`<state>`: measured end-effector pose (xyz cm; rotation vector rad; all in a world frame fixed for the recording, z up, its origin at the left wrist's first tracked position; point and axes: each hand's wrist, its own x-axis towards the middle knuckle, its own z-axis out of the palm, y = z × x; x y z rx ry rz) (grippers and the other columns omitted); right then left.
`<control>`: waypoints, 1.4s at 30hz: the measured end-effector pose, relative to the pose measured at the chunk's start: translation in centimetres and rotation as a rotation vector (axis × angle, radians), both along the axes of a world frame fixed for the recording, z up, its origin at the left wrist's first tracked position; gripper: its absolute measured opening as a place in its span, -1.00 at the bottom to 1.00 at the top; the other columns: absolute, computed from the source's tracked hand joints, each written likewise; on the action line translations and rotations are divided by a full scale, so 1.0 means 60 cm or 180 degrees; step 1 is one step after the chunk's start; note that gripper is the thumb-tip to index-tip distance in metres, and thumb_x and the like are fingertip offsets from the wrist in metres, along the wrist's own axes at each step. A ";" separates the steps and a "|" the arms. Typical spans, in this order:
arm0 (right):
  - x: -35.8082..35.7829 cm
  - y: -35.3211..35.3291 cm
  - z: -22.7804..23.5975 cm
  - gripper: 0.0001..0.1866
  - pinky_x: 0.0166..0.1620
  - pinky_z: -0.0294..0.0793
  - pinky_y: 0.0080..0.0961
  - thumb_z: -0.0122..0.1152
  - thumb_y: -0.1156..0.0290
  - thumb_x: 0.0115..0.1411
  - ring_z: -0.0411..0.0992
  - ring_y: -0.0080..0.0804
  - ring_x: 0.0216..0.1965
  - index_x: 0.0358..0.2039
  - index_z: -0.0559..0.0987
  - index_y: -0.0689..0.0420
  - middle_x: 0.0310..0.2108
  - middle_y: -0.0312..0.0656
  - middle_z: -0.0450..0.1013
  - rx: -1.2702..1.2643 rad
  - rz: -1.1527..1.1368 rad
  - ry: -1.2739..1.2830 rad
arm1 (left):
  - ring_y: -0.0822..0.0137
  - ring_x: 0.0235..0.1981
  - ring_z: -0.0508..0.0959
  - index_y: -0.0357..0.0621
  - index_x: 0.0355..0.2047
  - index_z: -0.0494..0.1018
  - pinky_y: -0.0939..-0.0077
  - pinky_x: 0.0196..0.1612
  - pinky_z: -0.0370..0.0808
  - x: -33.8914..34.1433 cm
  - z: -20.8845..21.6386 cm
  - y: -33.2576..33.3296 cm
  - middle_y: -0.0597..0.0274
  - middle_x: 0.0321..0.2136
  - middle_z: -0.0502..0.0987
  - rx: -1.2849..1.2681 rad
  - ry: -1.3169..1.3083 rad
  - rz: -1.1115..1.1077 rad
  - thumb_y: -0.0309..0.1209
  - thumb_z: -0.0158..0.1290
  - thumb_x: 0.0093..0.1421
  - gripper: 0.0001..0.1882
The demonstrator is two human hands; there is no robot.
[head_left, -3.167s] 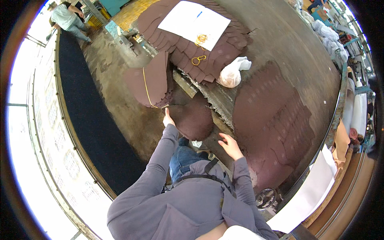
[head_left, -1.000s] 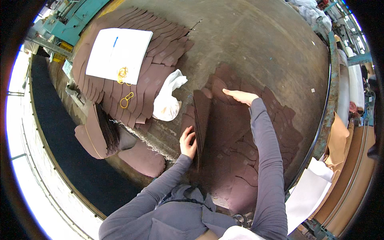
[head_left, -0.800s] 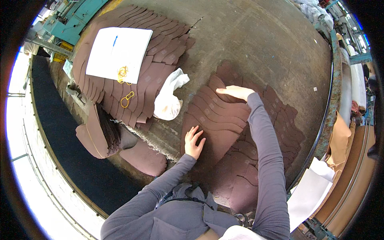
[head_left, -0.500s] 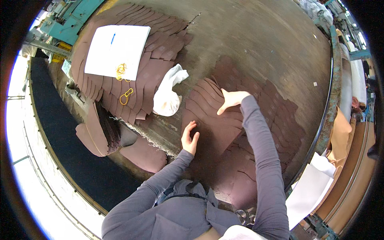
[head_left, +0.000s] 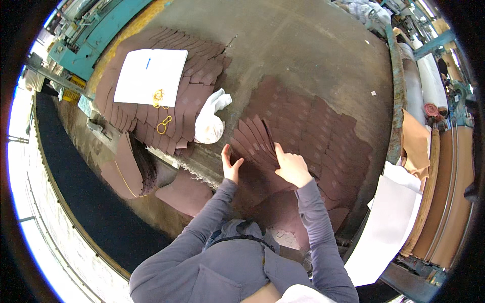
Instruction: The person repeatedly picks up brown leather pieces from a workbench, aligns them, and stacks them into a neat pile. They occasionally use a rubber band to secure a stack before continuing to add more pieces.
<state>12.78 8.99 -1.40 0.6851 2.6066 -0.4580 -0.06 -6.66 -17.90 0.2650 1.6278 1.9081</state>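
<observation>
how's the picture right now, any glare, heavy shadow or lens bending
Head view: the left wall panel is washed out to near white; the dark strip beside it bows with the fisheye, inside a black rim; the fanned brown pieces darken into shadow toward their near end, edges hard to tell there; the white paper is bright, its blue pen visible.

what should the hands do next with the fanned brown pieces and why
Probably press the left hand in against the left side of the fanned brown pieces: they lie spread in overlapping steps, the right hand is at their right side, and the left hand's thumb and fingers stand apart.
</observation>
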 end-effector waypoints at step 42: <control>0.304 -0.182 -0.118 -0.32 0.11 0.20 -0.49 0.28 0.63 -0.03 0.30 -0.38 0.00 0.14 0.27 0.19 -0.02 -0.20 0.36 -0.1540 -0.3746 0.5397 | 0.22 0.24 0.17 -0.08 0.19 0.12 0.40 0.18 0.29 0.090 0.209 0.034 0.13 0.19 0.22 0.0859 -0.0027 -0.2498 -0.74 0.28 -0.23 -0.05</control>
